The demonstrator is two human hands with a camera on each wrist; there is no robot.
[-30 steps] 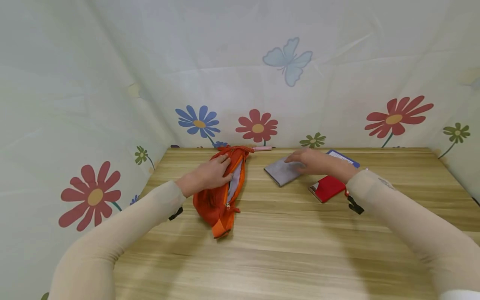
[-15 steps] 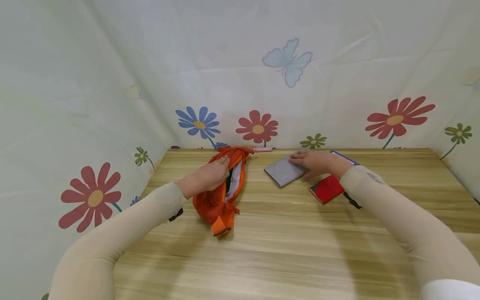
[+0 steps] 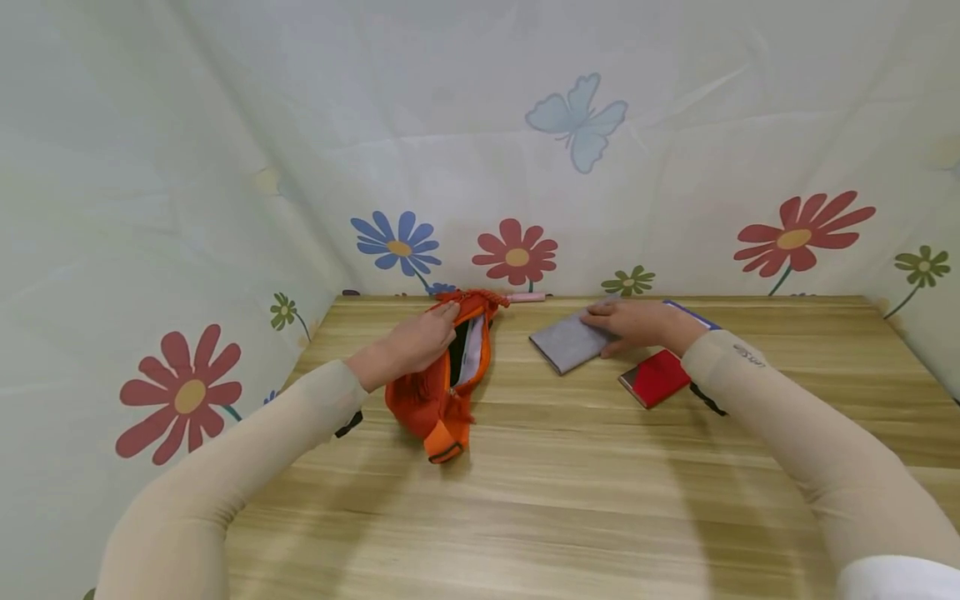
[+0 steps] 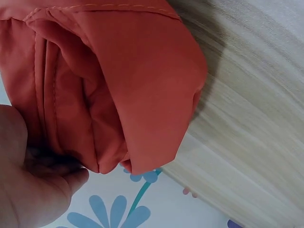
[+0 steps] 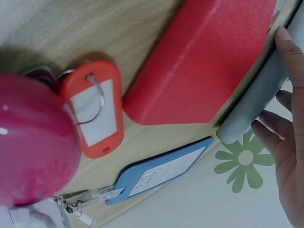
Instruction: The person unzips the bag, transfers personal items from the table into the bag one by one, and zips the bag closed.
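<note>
An orange waist bag [image 3: 435,392] lies on the wooden table [image 3: 570,492] at the left, its zip open and a dark gap showing. My left hand [image 3: 417,340] grips the bag's upper edge near the zip and holds it up. In the left wrist view, folded orange bag fabric [image 4: 118,85] fills the frame above my palm [image 4: 28,190]. My right hand [image 3: 632,322] lies over a flat grey wallet [image 3: 564,343], thumb on its near edge and fingers [image 5: 278,142] curled at its far edge. The grey wallet's edge [image 5: 259,99] shows beside a red case [image 5: 204,61].
The red case [image 3: 656,377] lies just right of the wallet, a blue card tag [image 5: 161,173] behind it, with an orange key tag [image 5: 95,109] and a pink round object [image 5: 33,137] nearby. A pink pen [image 3: 525,297] lies at the back wall. Flowered cloth walls enclose the table.
My left hand has lifted the bag's upper edge, widening the zip gap and bunching the bag toward me. My right hand has slid slightly back on the grey wallet.
</note>
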